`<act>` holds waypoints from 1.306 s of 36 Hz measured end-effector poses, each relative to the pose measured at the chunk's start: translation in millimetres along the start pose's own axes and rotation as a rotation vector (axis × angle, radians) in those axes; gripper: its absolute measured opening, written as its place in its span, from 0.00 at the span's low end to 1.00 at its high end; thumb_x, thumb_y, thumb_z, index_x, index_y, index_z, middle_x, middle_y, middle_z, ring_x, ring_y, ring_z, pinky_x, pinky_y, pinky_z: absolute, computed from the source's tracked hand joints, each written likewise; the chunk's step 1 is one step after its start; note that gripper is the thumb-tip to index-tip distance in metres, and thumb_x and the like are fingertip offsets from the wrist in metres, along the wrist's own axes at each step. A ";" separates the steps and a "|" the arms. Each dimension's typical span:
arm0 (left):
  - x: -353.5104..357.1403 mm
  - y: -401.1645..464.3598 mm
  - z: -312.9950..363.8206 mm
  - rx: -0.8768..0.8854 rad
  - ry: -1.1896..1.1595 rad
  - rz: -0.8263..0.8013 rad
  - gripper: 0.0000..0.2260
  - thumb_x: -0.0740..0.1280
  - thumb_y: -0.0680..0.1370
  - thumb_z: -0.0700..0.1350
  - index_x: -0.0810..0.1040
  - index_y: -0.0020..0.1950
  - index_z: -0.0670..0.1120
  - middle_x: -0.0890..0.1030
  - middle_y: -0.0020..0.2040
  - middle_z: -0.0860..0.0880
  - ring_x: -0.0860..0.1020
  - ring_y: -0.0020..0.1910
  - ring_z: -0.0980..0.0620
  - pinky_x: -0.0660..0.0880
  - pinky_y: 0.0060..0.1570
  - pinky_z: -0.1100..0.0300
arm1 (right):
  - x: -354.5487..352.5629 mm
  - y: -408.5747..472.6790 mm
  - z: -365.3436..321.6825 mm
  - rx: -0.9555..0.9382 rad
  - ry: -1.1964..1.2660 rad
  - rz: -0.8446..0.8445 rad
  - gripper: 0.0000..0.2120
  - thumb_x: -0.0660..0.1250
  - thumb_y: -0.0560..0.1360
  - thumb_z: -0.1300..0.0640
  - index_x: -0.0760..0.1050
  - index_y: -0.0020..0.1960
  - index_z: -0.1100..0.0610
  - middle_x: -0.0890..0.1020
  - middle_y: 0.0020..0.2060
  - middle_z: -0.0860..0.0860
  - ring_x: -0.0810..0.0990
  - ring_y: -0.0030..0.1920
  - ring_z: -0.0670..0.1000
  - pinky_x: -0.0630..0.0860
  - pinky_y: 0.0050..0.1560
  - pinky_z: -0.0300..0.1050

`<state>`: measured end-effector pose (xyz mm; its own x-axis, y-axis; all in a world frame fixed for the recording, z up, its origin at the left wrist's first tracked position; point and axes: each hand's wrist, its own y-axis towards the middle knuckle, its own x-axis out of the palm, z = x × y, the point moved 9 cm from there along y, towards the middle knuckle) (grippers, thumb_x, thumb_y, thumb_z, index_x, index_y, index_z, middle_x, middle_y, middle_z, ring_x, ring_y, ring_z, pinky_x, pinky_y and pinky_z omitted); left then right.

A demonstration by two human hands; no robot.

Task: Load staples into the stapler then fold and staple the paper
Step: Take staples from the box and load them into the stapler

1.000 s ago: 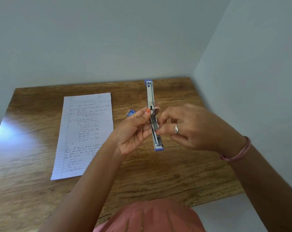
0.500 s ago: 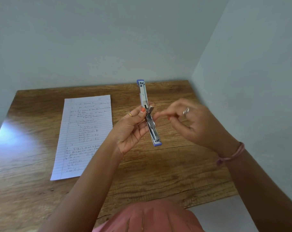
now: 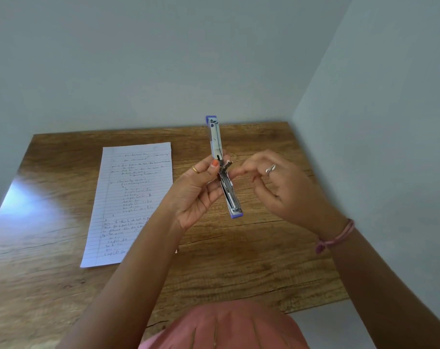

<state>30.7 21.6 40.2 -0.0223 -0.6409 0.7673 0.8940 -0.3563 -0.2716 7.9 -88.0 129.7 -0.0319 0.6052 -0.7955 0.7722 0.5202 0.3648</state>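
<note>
A blue and silver stapler (image 3: 215, 139) is swung fully open into one long strip and held upright above the wooden table (image 3: 239, 268). My left hand (image 3: 196, 195) grips it at the hinge, thumb on the front. Its open staple channel (image 3: 232, 200) points down toward me. My right hand (image 3: 284, 190) hovers just right of the hinge, thumb and forefinger pinched together with the tips almost touching the metal. I see nothing clearly between those fingers. A lined sheet of handwritten paper (image 3: 133, 197) lies flat on the table to the left.
Pale walls meet in a corner behind and right of the table. The table's near right edge (image 3: 339, 298) ends above a light floor. My pink-clad lap (image 3: 221, 328) is at the bottom.
My right hand lifted off the staple channel, drew back to the right, and now its pinched fingertips are back beside the hinge. The stapler tilted slightly in my left hand.
</note>
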 end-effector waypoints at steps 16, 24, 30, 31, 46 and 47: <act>3.9 -1.9 -2.3 0.019 0.027 0.003 0.11 0.62 0.78 0.37 0.79 0.58 0.42 0.83 0.53 0.46 0.83 0.52 0.47 0.79 0.53 0.54 | -16.4 -7.5 9.4 0.082 -0.001 0.102 0.15 0.60 0.71 0.67 0.82 0.38 0.53 0.79 0.44 0.46 0.76 0.35 0.48 0.72 0.36 0.43; 8.4 -1.2 0.0 0.105 -0.141 -0.011 0.15 0.64 0.75 0.37 0.77 0.61 0.43 0.84 0.52 0.47 0.82 0.55 0.46 0.80 0.51 0.54 | 10.1 -23.5 32.9 0.466 0.387 0.009 0.07 0.66 0.77 0.51 0.75 0.55 0.48 0.84 0.43 0.46 0.84 0.41 0.48 0.81 0.44 0.47; 4.3 -1.3 3.4 0.229 -0.204 0.035 0.11 0.64 0.75 0.38 0.76 0.57 0.43 0.83 0.51 0.49 0.82 0.56 0.46 0.82 0.46 0.53 | 48.7 -35.9 36.6 0.629 0.827 -0.029 0.25 0.76 0.62 0.50 0.74 0.58 0.46 0.85 0.48 0.49 0.85 0.46 0.50 0.82 0.49 0.49; 3.4 -2.0 3.1 0.241 -0.192 0.039 0.11 0.64 0.75 0.38 0.76 0.57 0.44 0.83 0.51 0.49 0.81 0.57 0.46 0.81 0.47 0.53 | 49.9 -37.4 38.2 0.637 0.830 0.009 0.25 0.77 0.62 0.52 0.75 0.57 0.47 0.85 0.48 0.50 0.85 0.47 0.50 0.81 0.50 0.48; -21.0 -19.0 8.4 0.313 0.304 0.166 0.15 0.64 0.78 0.46 0.75 0.64 0.51 0.83 0.55 0.47 0.81 0.58 0.47 0.78 0.57 0.54 | 57.3 -48.0 63.4 0.799 1.300 0.467 0.22 0.73 0.65 0.65 0.74 0.58 0.61 0.85 0.45 0.56 0.84 0.45 0.51 0.81 0.46 0.42; -20.8 -20.0 9.9 0.331 0.373 0.174 0.13 0.63 0.79 0.44 0.76 0.63 0.52 0.84 0.55 0.47 0.81 0.57 0.49 0.78 0.56 0.55 | 59.5 -48.6 63.7 0.806 1.349 0.505 0.22 0.73 0.65 0.65 0.74 0.58 0.61 0.85 0.47 0.57 0.84 0.46 0.51 0.81 0.46 0.41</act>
<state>17.7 48.7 35.4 0.0356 -0.8913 0.4520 0.9909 -0.0274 -0.1321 8.9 -115.6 33.9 0.1480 0.8842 0.4430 0.9716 -0.0464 -0.2320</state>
